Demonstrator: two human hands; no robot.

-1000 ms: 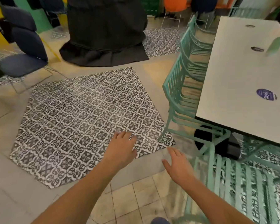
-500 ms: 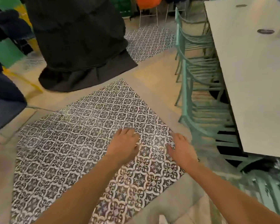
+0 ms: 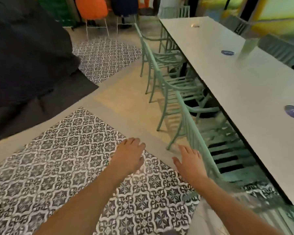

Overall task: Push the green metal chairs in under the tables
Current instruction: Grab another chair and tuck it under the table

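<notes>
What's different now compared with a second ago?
The view swung along the white table, bringing the whole row of green metal chairs into sight. The right hand moved up beside the nearest chair's backrest. The left hand stays open; neither hand grips anything.

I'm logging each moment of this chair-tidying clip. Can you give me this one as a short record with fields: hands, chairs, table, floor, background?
left hand: open, palm down, holds nothing
right hand: open, fingers spread, beside the nearest chair's backrest; contact cannot be told
green metal chairs: in a row along the table's near edge, seats partly under it
table: long, white top, round blue stickers on it
floor: patterned tile patch under the hands
background: orange chair, black cloth cover
</notes>
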